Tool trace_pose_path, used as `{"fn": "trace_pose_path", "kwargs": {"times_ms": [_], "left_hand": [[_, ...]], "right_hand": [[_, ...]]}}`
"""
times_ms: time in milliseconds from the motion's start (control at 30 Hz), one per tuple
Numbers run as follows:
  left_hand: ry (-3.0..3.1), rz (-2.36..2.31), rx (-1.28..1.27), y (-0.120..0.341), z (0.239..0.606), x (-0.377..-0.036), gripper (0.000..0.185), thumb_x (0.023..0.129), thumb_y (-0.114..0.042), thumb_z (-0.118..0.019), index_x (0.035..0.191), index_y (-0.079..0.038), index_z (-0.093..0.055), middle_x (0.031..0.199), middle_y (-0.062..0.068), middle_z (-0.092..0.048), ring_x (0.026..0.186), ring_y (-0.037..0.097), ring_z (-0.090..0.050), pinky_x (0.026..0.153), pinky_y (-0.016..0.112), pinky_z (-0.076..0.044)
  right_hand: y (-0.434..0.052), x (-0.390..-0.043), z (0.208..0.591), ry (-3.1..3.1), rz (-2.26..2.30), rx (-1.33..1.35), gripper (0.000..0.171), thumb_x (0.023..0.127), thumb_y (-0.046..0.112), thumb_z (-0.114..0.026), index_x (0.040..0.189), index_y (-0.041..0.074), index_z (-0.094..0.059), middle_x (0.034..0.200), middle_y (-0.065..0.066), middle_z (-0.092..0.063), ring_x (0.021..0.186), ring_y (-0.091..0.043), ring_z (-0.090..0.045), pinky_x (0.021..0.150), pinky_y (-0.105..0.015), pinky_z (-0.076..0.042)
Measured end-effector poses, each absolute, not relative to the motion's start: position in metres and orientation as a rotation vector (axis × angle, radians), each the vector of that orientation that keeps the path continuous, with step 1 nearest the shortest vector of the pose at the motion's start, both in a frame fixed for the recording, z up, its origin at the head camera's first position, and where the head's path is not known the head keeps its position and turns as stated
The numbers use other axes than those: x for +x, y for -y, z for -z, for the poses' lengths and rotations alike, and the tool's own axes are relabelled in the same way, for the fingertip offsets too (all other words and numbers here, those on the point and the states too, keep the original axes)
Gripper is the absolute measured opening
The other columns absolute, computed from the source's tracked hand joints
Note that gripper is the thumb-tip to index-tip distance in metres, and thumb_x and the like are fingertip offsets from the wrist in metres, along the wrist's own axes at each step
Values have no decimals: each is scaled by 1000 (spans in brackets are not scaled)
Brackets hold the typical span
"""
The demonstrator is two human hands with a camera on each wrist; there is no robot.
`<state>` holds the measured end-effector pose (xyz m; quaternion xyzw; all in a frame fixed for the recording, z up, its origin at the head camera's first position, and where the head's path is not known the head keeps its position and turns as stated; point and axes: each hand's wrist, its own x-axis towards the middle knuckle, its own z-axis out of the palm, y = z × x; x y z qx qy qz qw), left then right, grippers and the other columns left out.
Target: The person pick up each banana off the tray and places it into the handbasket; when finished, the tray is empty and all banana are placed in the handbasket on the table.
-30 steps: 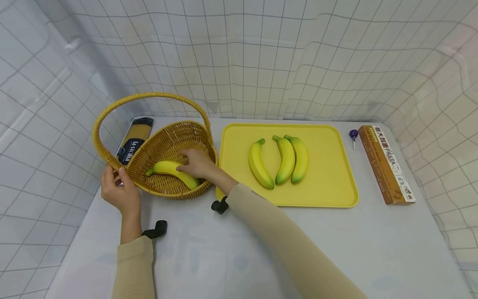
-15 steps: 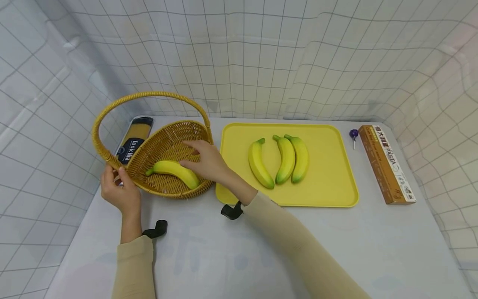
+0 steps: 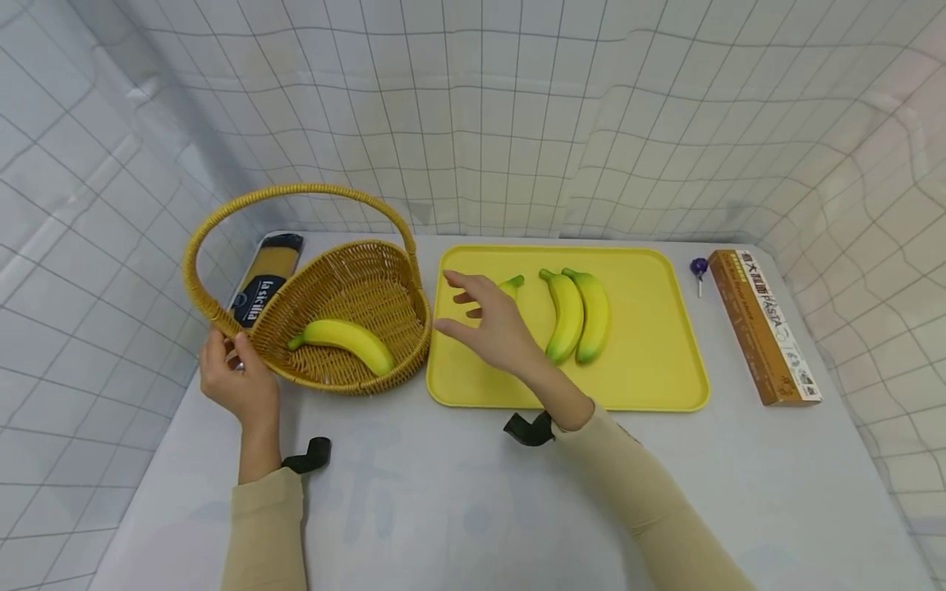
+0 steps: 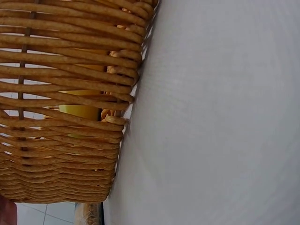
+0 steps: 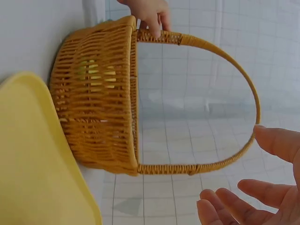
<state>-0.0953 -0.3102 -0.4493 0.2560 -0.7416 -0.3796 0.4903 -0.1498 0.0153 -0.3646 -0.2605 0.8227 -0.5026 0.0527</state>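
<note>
In the head view my left hand (image 3: pixel 242 379) pinches the base of the handle on a woven basket (image 3: pixel 388 300) at the left. One yellow banana (image 3: pixel 342 336) with green ends lies inside it. My right hand (image 3: pixel 498 330) hovers over the left part of a yellow tray (image 3: pixel 650 336), fingers spread and slightly bent, holding nothing. It mostly hides one banana (image 3: pixel 512 286) on the tray. Two more bananas, a middle one (image 3: pixel 565 316) and a right one (image 3: pixel 595 312), lie side by side there. The right wrist view shows the basket (image 5: pixel 98 103) upright beyond my spread fingers (image 5: pixel 276 143).
Behind the basket lies a pasta packet (image 3: pixel 266 275) with a dark label. At the right are a purple lollipop (image 3: pixel 699 267) and a long brown pasta box (image 3: pixel 764 328). A white gridded curtain (image 3: pixel 517 123) surrounds the table (image 3: pixel 414 492).
My right hand has let go of the banana in the basket, lifted out and moved right over the tray. My left hand stays at the handle.
</note>
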Motion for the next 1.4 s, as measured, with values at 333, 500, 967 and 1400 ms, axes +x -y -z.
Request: {"fn": "trace_pose_path", "kwargs": {"times_ms": [333,500,967,1400], "left_hand": [[1802,919,619,310,451,-95,28,98,-26,-55,117,-12,-70,97,-18,-59,90,-9,-53,72,10,-42],[1803,923,612,311,451,-95,27,98,-24,-56,117,-13,-70,99,-19,-59,90,-10,-53,72,10,-42],[1796,935,608,313,453,-95,26,98,-26,-55,117,-18,-71,97,-20,-58,90,-7,-55,73,10,-43],[1811,928,602,313,453,-95,27,98,-25,-55,119,-17,-70,100,-18,-60,92,-10,-53,74,11,-43]], "right_hand": [[-94,-149,372,-2645,1670,-588,64,87,16,-73,145,11,-46,140,-10,-52,120,-28,-56,96,-48,-50],[-129,-152,381,-2769,1680,-454,65,88,14,-72,147,10,-44,142,-14,-49,121,-33,-53,96,-52,-49],[-184,-167,421,-2826,1614,-80,77,91,31,-68,154,10,-29,148,-21,-37,129,-41,-46,101,-57,-43],[-189,-175,442,-2746,1541,36,84,91,35,-67,156,9,-21,151,-24,-31,132,-44,-42,103,-57,-41]]}}
